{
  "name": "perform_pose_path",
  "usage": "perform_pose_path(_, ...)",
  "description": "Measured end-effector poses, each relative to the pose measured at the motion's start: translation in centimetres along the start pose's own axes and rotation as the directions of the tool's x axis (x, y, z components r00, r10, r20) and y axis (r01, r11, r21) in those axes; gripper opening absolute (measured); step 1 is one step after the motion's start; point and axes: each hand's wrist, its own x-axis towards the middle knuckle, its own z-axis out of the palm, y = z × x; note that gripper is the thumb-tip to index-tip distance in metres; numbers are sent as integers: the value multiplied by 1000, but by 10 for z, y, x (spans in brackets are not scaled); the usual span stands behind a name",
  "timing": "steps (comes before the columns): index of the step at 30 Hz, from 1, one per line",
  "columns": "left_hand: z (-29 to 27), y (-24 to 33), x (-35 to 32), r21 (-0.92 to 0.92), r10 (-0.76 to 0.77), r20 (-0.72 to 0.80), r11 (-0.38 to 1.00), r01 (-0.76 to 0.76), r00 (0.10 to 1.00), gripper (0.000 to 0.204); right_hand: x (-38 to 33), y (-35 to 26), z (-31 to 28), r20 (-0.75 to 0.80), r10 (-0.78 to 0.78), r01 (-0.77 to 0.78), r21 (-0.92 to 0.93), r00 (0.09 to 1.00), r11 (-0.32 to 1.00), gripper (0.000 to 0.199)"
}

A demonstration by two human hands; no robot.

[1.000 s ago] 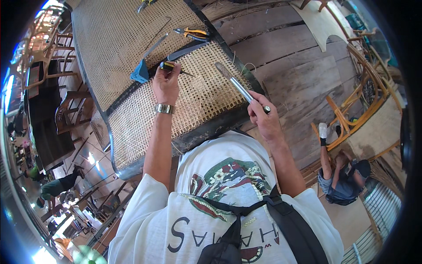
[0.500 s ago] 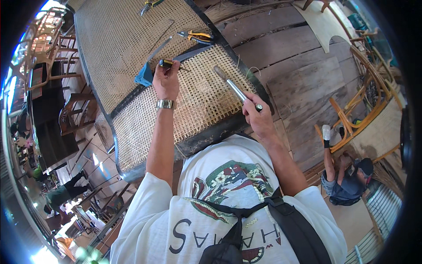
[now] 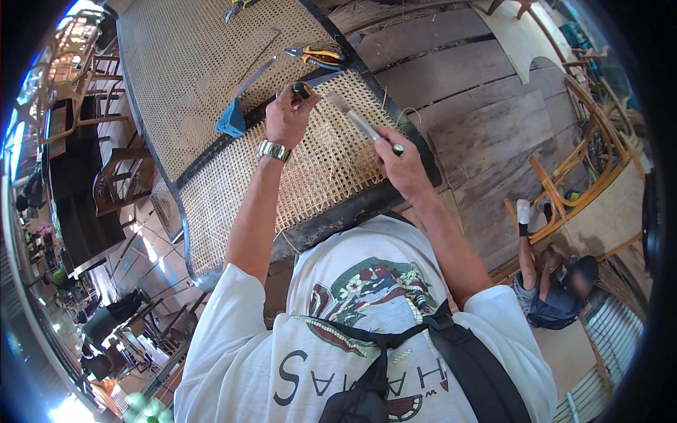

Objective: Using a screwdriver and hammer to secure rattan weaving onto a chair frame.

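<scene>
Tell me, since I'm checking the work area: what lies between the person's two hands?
In the head view, woven cane webbing shows between the left hand and the right hand; the right hand's brush slants over it.

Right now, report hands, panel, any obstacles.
Left hand gripping dark-handled tool. Right hand gripping silver-shafted tool. Cane panel beneath. Orange-handled pliers beyond hands, clear.

Woven cane panel [image 3: 211,185], set in dark frame [image 3: 352,206] with dark crossbar [image 3: 201,163], carried tools. Blue-handled tool [image 3: 231,120] lay at crossbar, blade over upper weave. Thin rod [image 3: 262,55] lay near blade. Orange-and-black pliers [image 3: 315,56] rested near right frame edge; second pliers [image 3: 238,8] lay at far end. Flat grey strip [image 3: 327,80] showed partly below orange-and-black pliers.
</scene>
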Motion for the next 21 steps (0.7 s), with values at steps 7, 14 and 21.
perform_pose_path(7,0,4,-11,-198,-19,-32,980,12,999,22,-9,-3,-4,71,-46,47,-19,996,999,32)
perform_pose_path(14,-19,-13,-13,-321,-97,-234,947,17,967,19,-27,-3,-12,76,-11,14,-44,997,999,31)
perform_pose_path(21,-11,-17,4,-343,-156,-212,936,76,965,17,-11,2,-6,106,-9,16,-64,994,998,31)
